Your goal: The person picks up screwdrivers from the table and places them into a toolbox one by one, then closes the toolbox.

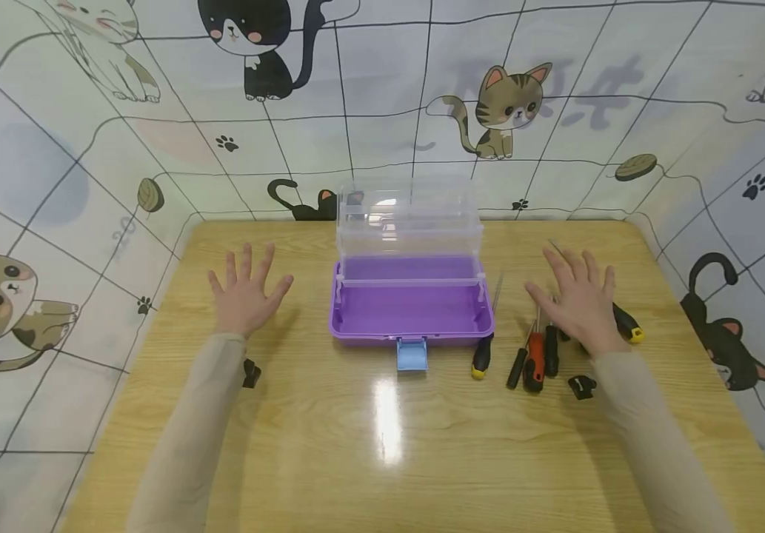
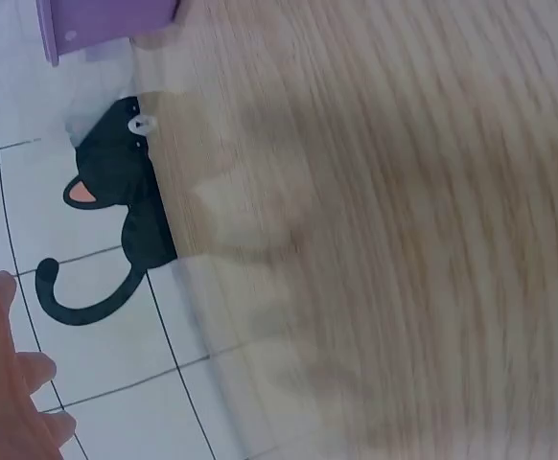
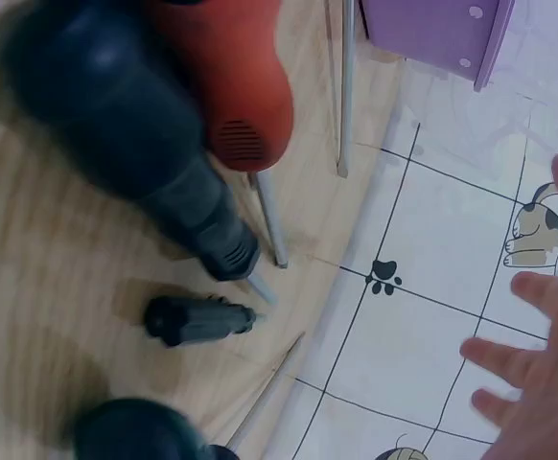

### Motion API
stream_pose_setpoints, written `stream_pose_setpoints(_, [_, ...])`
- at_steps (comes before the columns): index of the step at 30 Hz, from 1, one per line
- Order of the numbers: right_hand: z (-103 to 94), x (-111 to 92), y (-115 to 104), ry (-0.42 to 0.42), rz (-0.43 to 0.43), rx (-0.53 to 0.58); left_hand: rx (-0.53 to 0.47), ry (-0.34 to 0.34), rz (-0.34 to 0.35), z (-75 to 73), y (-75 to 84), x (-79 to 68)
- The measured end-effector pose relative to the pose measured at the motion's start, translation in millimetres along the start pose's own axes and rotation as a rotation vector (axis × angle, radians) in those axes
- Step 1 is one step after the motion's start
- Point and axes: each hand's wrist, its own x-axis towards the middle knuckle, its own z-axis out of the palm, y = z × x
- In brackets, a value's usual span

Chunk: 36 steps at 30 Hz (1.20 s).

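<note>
My left hand point(image 1: 244, 296) is held with fingers spread on the left side of the table, touching no object. My right hand point(image 1: 578, 303) also has its fingers spread, over a group of screwdrivers. Between the hands stands a purple toolbox point(image 1: 412, 337) with its clear lid point(image 1: 409, 215) raised and a light blue latch point(image 1: 412, 355) hanging at the front. Right of the box lie a yellow-and-black screwdriver point(image 1: 481, 358), a red-and-black screwdriver point(image 1: 534, 363), several black-handled screwdrivers point(image 1: 552, 352) and another yellow-tipped handle point(image 1: 627, 323), partly hidden by my right hand.
The wooden table point(image 1: 329, 444) backs onto a wall covering point(image 1: 382, 89) printed with cats and grid lines. A small black piece point(image 1: 582, 386) lies near my right wrist. Another black object point(image 1: 251, 374) shows beside my left sleeve.
</note>
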Motion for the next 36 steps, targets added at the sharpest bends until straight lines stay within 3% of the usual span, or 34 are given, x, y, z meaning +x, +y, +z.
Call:
stream_pose_setpoints(8, [0.2, -17, 4, 0.138, -0.094, 0.064, -0.077, -0.066, 0.066, 15.8, 22.7, -8.0])
stream_pose_setpoints(17, [2.4, -36, 6, 0.12, -0.053, 0.134, -0.159, -0.103, 0.153, 28.7, 44.0, -19.8])
stream_pose_setpoints(23, [0.8, -46, 15, 0.143, -0.034, 0.182, -0.261, -0.108, 0.225, 42.2, 53.9, -29.7])
stream_pose_setpoints(26, [0.5, -50, 21, 0.17, -0.041, 0.201, -0.332, -0.142, 0.255, 50.0, 59.3, -32.8])
stream_pose_setpoints(36, [-2.3, -64, 39, 0.208, -0.006, 0.216, -0.464, -0.185, 0.294, 58.4, 67.9, -31.6])
